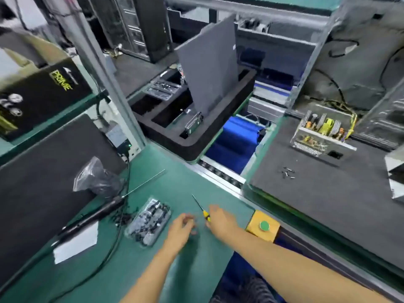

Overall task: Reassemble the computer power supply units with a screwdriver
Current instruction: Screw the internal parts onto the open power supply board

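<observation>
Box (32, 92) reads "PRIME"; right hand (220, 221) grips screwdriver (202, 209), left hand (182, 228) fingers curled, blurry.

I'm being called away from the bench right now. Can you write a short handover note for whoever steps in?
Right hand: grips the yellow-handled screwdriver on the green mat, tip pointing away.
Left hand: fingers curled beside it; blur hides whether it holds a screw.
Tray of screws: on the mat, left of the hands.
Open power supply: across the conveyor on grey foam, board exposed, loose screws in front of it.
Done: nothing visibly closed.
Left: fit the cover and drive the screws.
</observation>
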Motion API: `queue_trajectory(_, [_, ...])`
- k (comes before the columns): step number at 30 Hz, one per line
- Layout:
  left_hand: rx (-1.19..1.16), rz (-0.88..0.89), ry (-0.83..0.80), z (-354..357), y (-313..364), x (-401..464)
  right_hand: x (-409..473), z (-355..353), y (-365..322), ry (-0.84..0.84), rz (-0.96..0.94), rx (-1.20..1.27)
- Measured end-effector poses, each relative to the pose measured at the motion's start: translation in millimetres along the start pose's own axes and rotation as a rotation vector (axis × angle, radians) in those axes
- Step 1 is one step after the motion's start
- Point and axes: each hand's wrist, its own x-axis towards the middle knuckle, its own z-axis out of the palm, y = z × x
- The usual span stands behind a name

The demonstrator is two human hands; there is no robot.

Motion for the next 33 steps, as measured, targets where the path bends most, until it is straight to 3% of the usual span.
queue_trajectory(5, [0.033,-0.005,-0.034,-2,5,9,7,1,-1,-0.044,0.052,-0.003])
queue_trajectory(10, [-0.13,0.045,-0.153,20,54,8,-19,-35,15,0.083,0.024,0.42])
queue_trajectory(16, [-0.172,0.424,-0.384,81,154,0,-76,-120,68,0.454,-0.046,0.457])
queue_trajectory(22, [0.147,0.687,-0.593,162,213,4,-114,-160,165,0.627,0.301,0.332])
queue_trajectory(27, [0.319,0.845,-0.412,220,241,20,-131,-173,240,0.703,0.454,0.423])
queue_trajectory(31, [0.702,1.176,-0.177,268,270,36,-132,-188,287,0.708,0.452,0.436])
queue_trajectory(33, [0.892,1.196,-0.057,285,284,51,-129,-198,305,0.729,0.409,0.425])
